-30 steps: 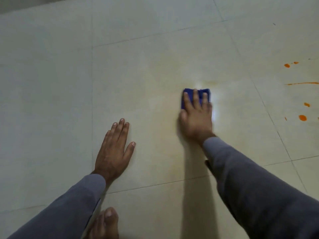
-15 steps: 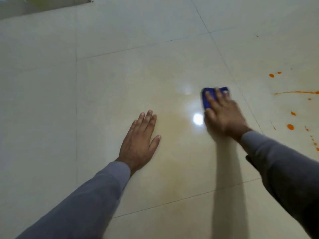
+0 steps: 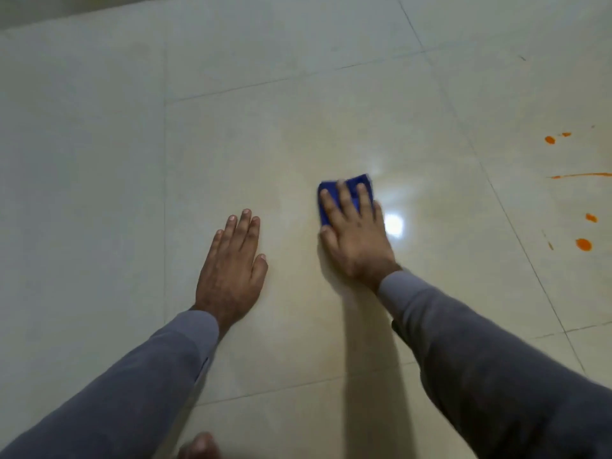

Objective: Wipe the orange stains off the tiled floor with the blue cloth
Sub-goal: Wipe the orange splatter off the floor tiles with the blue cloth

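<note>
— Right hand (image 3: 356, 240)?
— Laid flat on the small folded blue cloth (image 3: 351, 193), fingers (image 3: 344, 197) straight and slightly spread, pressing the fabric down against the glossy cream tiled floor (image 3: 265, 144). No curl round it, no pinch; thumb stretched out along the cloth's left edge.

— And the cloth itself?
— Mostly hidden under those fingers, only the far edge and left side showing. Sitting on the large middle tile, just left of a bright white glare spot (image 3: 393, 223).

— Left hand (image 3: 231, 270)?
— Open, palm down on the same tile, fingers straight and close together, holding nothing. Near the right hand, apart from the cloth.

— Orange stains (image 3: 583, 244)?
— Well apart from the cloth, on the next tile to the right, beyond a grout line (image 3: 516, 233): round drops, a thin streak near the right edge, a few small flecks. A faint yellowish tint on the tile around the hands.

— Anything else?
— Grey long sleeves (image 3: 480, 352) on both arms, and part of a bare foot (image 3: 198, 447) at the bottom edge.
</note>
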